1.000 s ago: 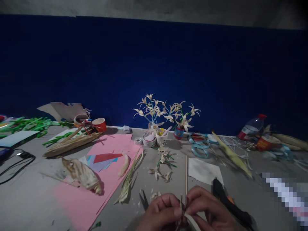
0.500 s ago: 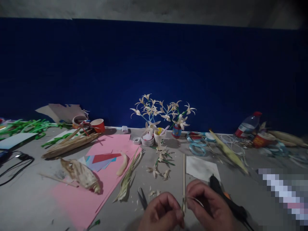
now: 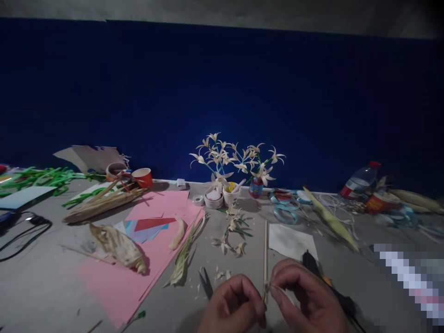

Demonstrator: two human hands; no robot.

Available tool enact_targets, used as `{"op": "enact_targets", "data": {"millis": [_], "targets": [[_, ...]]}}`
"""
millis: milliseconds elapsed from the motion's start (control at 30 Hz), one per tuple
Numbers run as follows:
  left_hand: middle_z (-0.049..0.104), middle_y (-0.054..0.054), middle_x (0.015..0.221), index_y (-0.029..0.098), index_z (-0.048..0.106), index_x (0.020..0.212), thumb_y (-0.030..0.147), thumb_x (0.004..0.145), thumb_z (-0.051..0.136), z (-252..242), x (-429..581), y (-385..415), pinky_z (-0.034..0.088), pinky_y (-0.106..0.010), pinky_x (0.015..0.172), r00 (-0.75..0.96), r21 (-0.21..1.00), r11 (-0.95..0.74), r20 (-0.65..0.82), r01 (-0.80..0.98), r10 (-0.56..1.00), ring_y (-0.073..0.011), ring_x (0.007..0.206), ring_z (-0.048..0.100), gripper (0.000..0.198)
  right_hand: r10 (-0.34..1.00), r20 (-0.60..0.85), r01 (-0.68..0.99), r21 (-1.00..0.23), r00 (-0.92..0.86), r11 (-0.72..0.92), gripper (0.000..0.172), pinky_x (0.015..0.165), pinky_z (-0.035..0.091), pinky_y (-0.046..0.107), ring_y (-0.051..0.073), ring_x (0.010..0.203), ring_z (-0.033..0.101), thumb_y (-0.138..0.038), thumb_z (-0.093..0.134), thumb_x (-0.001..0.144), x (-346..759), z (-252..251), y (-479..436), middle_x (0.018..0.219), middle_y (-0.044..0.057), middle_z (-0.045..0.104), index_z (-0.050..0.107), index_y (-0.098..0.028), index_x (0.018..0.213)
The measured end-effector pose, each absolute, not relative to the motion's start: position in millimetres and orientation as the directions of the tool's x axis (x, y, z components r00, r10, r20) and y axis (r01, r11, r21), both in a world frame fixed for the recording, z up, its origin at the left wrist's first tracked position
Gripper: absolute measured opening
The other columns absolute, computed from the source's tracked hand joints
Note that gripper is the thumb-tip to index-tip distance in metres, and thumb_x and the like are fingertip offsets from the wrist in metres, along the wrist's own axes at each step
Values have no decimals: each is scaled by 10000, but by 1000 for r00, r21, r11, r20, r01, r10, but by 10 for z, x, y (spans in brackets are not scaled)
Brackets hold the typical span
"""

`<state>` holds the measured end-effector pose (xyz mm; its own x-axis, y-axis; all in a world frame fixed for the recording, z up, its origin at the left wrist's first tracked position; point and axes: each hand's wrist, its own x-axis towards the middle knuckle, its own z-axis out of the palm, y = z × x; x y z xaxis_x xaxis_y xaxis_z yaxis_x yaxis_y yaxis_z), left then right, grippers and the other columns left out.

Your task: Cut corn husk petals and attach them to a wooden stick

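My left hand [image 3: 236, 303] is closed in a pinch on the lower end of a small pale stalk-like piece [image 3: 265, 296]. The fingertips of my right hand [image 3: 305, 296] pinch together at the piece's upper end, on what looks like a thin strip of dried husk. The fingers hide most of it. Just beyond them a thin straight stick [image 3: 266, 249] lies on the table. Scissors [image 3: 206, 282] rest left of my left hand. A black glue gun [image 3: 312, 266] lies by my right hand, partly covered by it. Several husk flowers [image 3: 236, 226] lie ahead.
Finished husk flowers [image 3: 218, 155] stand in small cups at the back. Pink paper [image 3: 156, 259], dry corn husks [image 3: 118, 247] and green stems [image 3: 41, 178] spread leftward. White paper [image 3: 293, 241], blue ribbon [image 3: 284, 213] and a plastic bottle [image 3: 360, 180] are on the right.
The curved pale strip that stuck out from my right fingers now hardly shows. My right hand has shifted slightly, and both hands stay close together. The view has tilted a little.
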<state>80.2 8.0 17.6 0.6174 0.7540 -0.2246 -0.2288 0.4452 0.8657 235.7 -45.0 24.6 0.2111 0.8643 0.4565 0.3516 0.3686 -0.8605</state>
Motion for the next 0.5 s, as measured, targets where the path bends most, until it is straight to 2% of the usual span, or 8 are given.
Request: {"op": "enact_targets", "data": {"millis": [100, 333, 500], "targets": [[591, 17, 546, 180, 599, 577, 225, 635, 745, 212, 794, 80, 335, -235, 575, 613, 868, 447, -237, -214, 754, -115, 537, 464, 163, 857, 470, 389, -844, 209, 368, 131, 591, 503, 239, 166, 659, 615, -143, 613, 821, 2360, 253, -445, 713, 5, 621, 614, -233, 727], [575, 15, 534, 183, 582, 613, 305, 647, 733, 205, 775, 97, 261, -240, 520, 622, 892, 430, -259, -140, 739, -106, 495, 392, 197, 846, 501, 477, -797, 181, 369, 153, 584, 509, 232, 160, 650, 625, -109, 606, 809, 2354, 281, -434, 714, 4, 633, 601, -233, 719], [554, 21, 537, 175, 578, 608, 299, 638, 743, 228, 773, 94, 294, -235, 544, 628, 886, 434, -247, -162, 738, -113, 527, 438, 208, 838, 527, 531, -756, 145, 383, 154, 570, 512, 228, 155, 638, 628, -89, 600, 797, 2372, 266, -426, 712, 2, 634, 602, -230, 735]]}}
